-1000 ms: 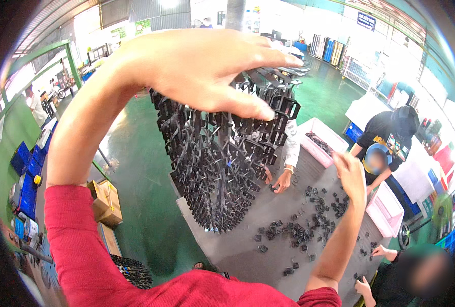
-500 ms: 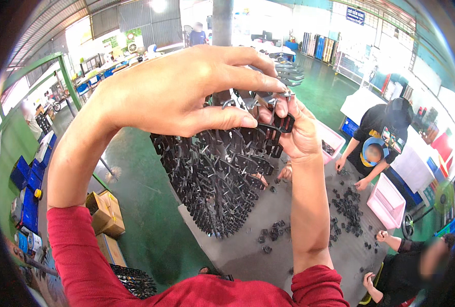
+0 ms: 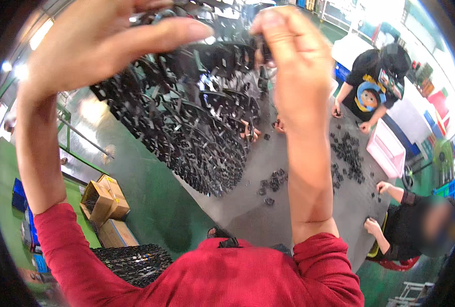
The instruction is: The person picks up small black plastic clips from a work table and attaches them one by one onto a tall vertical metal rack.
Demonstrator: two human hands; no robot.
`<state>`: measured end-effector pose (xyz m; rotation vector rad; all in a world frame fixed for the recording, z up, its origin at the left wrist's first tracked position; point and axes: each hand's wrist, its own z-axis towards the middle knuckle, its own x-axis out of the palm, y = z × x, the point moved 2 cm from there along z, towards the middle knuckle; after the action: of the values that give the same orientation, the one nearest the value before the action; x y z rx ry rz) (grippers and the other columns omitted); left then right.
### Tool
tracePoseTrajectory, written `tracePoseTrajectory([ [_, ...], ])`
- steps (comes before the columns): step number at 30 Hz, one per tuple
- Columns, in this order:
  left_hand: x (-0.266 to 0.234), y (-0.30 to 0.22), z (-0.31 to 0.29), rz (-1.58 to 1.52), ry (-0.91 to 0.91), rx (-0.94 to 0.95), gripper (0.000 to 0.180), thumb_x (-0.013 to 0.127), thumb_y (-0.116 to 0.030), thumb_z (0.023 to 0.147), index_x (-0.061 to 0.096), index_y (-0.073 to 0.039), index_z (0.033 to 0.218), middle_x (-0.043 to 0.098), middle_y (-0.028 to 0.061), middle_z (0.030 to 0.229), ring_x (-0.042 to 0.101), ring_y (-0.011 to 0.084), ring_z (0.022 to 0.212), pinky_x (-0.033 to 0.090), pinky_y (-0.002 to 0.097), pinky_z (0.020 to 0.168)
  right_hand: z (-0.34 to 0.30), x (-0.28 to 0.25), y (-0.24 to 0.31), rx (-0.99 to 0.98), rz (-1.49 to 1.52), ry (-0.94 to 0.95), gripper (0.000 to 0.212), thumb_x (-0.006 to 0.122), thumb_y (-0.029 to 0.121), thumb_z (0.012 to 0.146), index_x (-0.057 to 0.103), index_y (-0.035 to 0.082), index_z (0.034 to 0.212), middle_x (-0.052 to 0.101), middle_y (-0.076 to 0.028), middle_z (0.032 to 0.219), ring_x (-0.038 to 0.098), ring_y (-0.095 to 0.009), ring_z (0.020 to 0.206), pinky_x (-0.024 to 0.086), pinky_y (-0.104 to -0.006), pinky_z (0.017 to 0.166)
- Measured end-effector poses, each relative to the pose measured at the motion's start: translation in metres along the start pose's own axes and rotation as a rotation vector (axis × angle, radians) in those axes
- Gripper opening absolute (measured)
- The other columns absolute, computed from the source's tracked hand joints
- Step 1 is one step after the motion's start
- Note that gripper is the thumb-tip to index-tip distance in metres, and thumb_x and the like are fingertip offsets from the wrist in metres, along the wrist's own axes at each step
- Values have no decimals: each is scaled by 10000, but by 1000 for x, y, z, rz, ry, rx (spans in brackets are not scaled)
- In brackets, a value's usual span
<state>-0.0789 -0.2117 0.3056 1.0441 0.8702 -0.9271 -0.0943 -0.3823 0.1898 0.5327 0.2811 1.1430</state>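
In front of me is a tall, dense rack [image 3: 176, 128] hung with rows of black parts and shiny metal hooks. My left hand [image 3: 97, 48] is raised at its upper left, thumb stretched out over the top rows and apart from the fingers, which the upper edge partly cuts off. Nothing shows in its grasp. My right hand [image 3: 301, 66] is up at the rack's right side, with fingers and thumb pinched on a small black part [image 3: 262, 49]. Motion blurs both hands, and the part's shape is mostly hidden by the fingers.
A grey table [image 3: 227, 217] below holds scattered small black parts [image 3: 347, 156]. A person in a black shirt [image 3: 373, 84] stands across it; another person [image 3: 416, 225] sits at right. Other hands [image 3: 250, 132] show behind the rack. A pink tray [image 3: 386, 148] and cardboard boxes [image 3: 107, 199] flank the table.
My view has tilted down, so rack and hands sit higher in it. My left hand has moved left, away from the right hand. The right hand still pinches a black part.
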Motion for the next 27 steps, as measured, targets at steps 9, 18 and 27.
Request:
tracePoseTrajectory([
  [9,7,-21,0,74,-118,-138,583,616,-420,847,534,25,1216,565,201,1119,576,277,987,491,394,833,-6,-140,-52,124,-469,-144,245,497,240,941,604,34,864,507,4,687,439,-62,583,352,-212,534],
  [18,-9,-3,-3,-133,-46,-78,715,561,-491,861,437,87,1263,488,284,1215,501,369,1124,436,440,931,-44,-219,-85,625,-1358,324,288,584,256,814,679,-11,865,648,-225,862,639,-336,866,470,-404,779],
  [27,4,16,-23,-38,-101,-61,512,599,-338,839,485,-73,1261,460,163,1315,449,358,1215,368,433,999,31,-2,-30,378,592,550,295,449,258,971,549,25,1120,612,-138,1090,600,-214,1001,480,-331,855],
])
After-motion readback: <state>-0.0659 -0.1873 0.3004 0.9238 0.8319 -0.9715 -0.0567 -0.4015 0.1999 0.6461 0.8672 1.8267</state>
